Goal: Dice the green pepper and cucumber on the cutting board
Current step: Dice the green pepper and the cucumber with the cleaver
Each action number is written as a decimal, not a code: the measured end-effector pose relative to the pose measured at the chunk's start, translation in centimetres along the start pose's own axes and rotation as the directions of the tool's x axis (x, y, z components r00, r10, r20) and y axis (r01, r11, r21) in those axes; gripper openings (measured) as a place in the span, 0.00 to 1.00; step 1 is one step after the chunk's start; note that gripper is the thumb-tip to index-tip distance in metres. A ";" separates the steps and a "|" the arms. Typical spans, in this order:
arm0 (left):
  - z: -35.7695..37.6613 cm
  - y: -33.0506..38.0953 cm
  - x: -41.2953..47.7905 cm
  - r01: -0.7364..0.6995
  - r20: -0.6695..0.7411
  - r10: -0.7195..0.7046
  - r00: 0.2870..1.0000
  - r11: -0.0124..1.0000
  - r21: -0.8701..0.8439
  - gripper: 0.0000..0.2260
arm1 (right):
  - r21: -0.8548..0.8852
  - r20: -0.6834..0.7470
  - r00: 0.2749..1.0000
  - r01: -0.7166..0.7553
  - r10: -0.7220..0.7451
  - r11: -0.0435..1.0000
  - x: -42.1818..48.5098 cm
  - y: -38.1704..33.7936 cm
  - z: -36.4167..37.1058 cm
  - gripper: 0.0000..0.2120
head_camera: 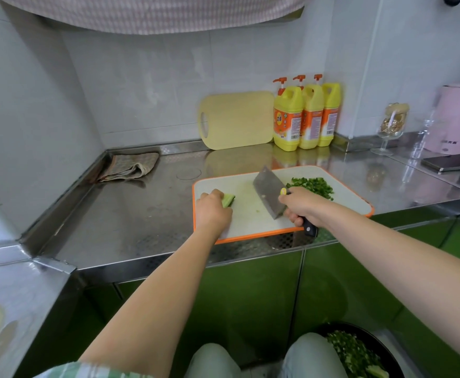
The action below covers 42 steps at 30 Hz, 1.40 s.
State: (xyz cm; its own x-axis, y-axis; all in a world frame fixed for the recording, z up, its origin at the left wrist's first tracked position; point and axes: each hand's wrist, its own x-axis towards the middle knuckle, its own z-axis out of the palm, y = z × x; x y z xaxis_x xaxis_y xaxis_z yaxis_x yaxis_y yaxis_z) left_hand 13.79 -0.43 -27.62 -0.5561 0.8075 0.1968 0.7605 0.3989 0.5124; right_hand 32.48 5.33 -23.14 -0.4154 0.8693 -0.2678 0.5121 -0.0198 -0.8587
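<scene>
A white cutting board point(250, 227) with an orange rim lies on the steel counter. My left hand point(213, 211) holds down a short piece of cucumber point(228, 200) at the board's left side; most of the piece is hidden under my fingers. My right hand point(305, 204) grips the black handle of a cleaver point(268, 190), whose blade is lifted and tilted over the middle of the board, apart from the cucumber. A heap of diced green pepper point(314, 186) sits at the board's far right.
A folded cloth point(130, 166) lies at the counter's back left. A pale board point(237, 120) and three yellow detergent bottles point(305, 115) stand against the wall. A glass point(391, 126), a pink appliance point(457, 121) and a phone point(452, 162) are at right. A black bowl point(359, 353) of green scraps sits below.
</scene>
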 end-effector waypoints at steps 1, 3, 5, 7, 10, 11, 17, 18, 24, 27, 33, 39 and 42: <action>0.0 0.0 -0.1 -0.003 0.002 0.003 1.000 1.000 -0.002 0.20 | 0.007 -0.021 1.000 0.001 -0.001 1.000 0.1 0.0 -0.3 0.14; -0.1 0.1 -0.1 -0.005 0.003 0.005 1.000 1.000 0.002 0.20 | 0.029 0.001 0.999 0.033 -0.033 0.999 -0.1 0.0 -0.2 0.15; -0.1 0.0 0.0 -0.003 0.001 0.003 1.000 1.000 0.003 0.20 | 0.009 0.061 0.995 0.074 -0.074 0.997 -0.8 -0.2 0.6 0.12; 0.0 0.0 0.0 -0.001 0.004 0.001 1.000 1.000 -0.002 0.20 | -0.033 0.088 0.993 0.078 -0.075 0.996 -1.2 -0.4 1.2 0.09; 0.0 0.2 -0.2 -0.015 0.005 0.015 1.000 1.000 -0.005 0.20 | -0.036 0.018 0.999 0.035 -0.035 0.999 -0.3 -0.2 0.7 0.12; 0.0 0.2 -0.2 -0.020 0.005 0.020 1.000 1.000 -0.004 0.20 | -0.034 -0.021 1.000 0.021 -0.022 0.999 -0.1 -0.2 0.3 0.12; 0.0 0.2 -0.2 -0.022 0.009 0.022 1.000 1.000 -0.017 0.20 | -0.012 0.117 0.992 0.047 -0.045 0.999 -1.0 -0.9 0.6 0.05; 0.0 0.2 -0.3 -0.024 0.009 0.024 1.000 0.999 -0.024 0.20 | -0.032 0.128 0.991 0.032 -0.028 0.999 -1.1 -0.9 0.7 0.06; 0.0 0.5 -0.6 -0.034 0.010 0.035 0.999 0.999 -0.038 0.20 | -0.032 -0.024 0.998 -0.053 0.053 0.998 0.3 -0.5 -1.1 0.15; -0.1 0.6 -0.5 -0.040 0.017 0.041 0.999 0.998 -0.043 0.21 | -0.007 0.049 0.999 0.016 -0.015 1.000 -0.1 -0.8 -0.4 0.13; -0.2 0.6 -0.7 -0.049 0.036 0.053 0.998 0.995 -0.084 0.22 | -0.020 0.018 0.999 -0.049 0.050 0.999 0.6 -0.6 0.0 0.14; -0.2 0.2 -0.4 -0.059 0.014 0.060 0.998 0.997 -0.049 0.21 | 0.068 0.044 0.998 0.046 -0.049 0.997 -0.2 -0.6 -0.4 0.16; -0.6 0.8 -0.7 -0.127 -0.027 0.128 0.991 0.991 0.051 0.20 | 0.095 0.036 0.996 0.074 -0.078 0.993 -0.6 -0.7 0.0 0.17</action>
State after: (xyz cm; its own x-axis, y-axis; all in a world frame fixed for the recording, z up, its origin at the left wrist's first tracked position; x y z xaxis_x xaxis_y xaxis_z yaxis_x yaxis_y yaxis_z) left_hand 14.61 -0.93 -26.80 -0.4631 0.8397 0.2836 0.8408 0.3150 0.4403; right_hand 32.43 4.79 -22.37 -0.4806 0.8500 -0.2156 0.4059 -0.0023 -0.9139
